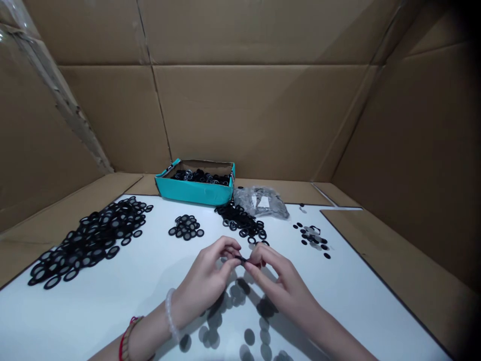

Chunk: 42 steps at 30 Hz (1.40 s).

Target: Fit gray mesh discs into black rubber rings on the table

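From the head camera, the small black ring was the hardest thing to make out. It was pinched between the fingertips of both hands, and they hid most of it, leaving only a thin dark sliver. The left hand reached in from the lower left, curled almost closed around its side of the ring. The right hand came from the lower right, its fingers bent inward and gripping the other side. Both forearms ran out of the bottom of the frame. A white beaded bracelet circled the left wrist, and a red-and-woven bracelet sat farther up the arm, partly cut off.

The hands were well in front of the teal box, which held a heap of black rings. A clear plastic bag lay just right of the box, and a spill of black rings lay just in front of it. Farther left of the box were a small cluster of rings and a large spread of rings, while scattered black and grey discs lay well to its right. All of these except the box's contents lay on a white sheet. Grey round marks below the hands were hard to read, and may have been shadows. Cardboard panels stood behind the box.
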Each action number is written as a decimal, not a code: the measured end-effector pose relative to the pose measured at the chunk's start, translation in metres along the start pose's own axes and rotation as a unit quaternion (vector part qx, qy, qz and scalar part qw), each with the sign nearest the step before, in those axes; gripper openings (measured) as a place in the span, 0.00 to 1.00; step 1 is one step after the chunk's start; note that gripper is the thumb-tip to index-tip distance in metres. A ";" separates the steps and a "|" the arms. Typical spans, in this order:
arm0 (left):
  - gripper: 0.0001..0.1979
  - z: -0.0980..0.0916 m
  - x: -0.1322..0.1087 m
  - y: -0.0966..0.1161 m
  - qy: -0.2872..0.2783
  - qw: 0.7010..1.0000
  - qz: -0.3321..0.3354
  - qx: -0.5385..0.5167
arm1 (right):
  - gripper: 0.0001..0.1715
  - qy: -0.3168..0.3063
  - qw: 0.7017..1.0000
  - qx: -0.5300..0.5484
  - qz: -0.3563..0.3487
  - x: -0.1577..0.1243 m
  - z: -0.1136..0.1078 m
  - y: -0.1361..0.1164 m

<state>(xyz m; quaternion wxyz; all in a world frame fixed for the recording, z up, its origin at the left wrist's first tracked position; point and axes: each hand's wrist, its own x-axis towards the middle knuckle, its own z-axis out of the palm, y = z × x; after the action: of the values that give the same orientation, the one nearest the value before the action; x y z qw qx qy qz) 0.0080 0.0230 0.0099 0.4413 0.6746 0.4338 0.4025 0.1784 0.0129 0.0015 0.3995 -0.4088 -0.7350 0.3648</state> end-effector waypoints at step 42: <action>0.07 0.001 0.000 -0.001 0.013 1.000 -0.018 -0.005 | 0.12 -0.011 1.000 -0.003 0.008 -0.003 0.002 0.000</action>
<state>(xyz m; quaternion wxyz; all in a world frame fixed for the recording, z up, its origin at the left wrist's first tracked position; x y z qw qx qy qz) 0.0081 0.0228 0.0085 0.4464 0.6587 0.4498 0.4057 0.1772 0.0100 0.0000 0.3870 -0.4120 -0.7370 0.3705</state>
